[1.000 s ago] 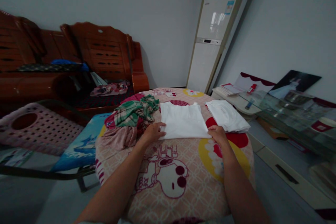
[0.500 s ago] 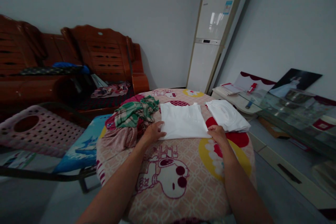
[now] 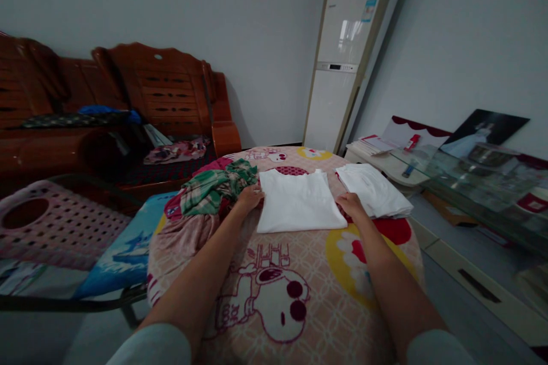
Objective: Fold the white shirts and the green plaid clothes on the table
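A folded white T-shirt [image 3: 299, 205] lies flat on the round table, its neckline at the far side. At its left edge is my left hand [image 3: 250, 198], fingers closed on the side of the cloth. My right hand [image 3: 351, 205] pinches the opposite edge, its fingertips partly hidden from view. Just beyond my right hand rests a stack of folded white clothes [image 3: 372, 189]. Left of my left hand sits a crumpled heap, with a green plaid cloth [image 3: 209, 191] on top and a dusty pink cloth [image 3: 188, 234] in front.
A patterned tablecloth [image 3: 278, 308] covers the table. On the left are a woven pink chair [image 3: 64, 222] with a blue cushion [image 3: 124, 245] and a wooden sofa [image 3: 158, 91]. To the right stands a glass-topped cabinet [image 3: 466, 182]; a tall air conditioner [image 3: 334, 68] is behind.
Both hands have slid away from me along the shirt's sides, from the near corners to about mid-edge. The near part of the shirt now lies uncovered, and the view has shifted slightly.
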Demonstrator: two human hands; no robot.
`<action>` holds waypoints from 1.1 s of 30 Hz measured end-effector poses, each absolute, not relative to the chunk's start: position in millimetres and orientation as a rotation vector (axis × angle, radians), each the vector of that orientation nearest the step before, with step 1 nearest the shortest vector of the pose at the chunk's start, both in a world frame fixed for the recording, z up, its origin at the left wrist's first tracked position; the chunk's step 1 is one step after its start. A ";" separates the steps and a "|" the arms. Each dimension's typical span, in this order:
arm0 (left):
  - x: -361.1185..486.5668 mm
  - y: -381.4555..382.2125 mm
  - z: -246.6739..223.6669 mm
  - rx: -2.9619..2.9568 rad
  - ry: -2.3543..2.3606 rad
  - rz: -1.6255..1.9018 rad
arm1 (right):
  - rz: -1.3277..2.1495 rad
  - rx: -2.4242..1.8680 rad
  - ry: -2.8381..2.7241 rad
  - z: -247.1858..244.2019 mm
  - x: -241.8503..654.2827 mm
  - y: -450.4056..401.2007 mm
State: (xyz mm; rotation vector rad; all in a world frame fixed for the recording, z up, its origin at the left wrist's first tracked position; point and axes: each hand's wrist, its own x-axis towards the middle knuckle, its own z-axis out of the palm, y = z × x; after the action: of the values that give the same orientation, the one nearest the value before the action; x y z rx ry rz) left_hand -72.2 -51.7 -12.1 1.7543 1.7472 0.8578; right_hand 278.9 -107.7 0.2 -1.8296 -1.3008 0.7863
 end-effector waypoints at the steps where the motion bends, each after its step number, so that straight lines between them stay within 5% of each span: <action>1: -69.8 -45.6 -13.4 1.728 1.751 0.874 | 0.805 -1.824 -1.281 -0.4 277.9 -102.5; 13: -53.3 -8.8 -16.9 1.499 1.806 0.996 | 0.786 -1.823 -1.268 -6.4 274.7 -47.2; 23: -52.8 -14.9 -8.3 1.846 2.175 0.818 | 0.170 -2.184 -1.666 -10.7 270.7 -37.8; 33: -63.9 17.9 -14.4 1.476 1.939 0.940 | 0.645 -1.968 -1.192 -9.0 275.5 -2.3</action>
State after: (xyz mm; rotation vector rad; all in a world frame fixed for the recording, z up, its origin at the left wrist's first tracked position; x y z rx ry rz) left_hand -63.9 17.9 -14.4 1.4759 1.9392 0.9396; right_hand 275.5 -2.3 -9.0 -1.9681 -1.1915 0.6451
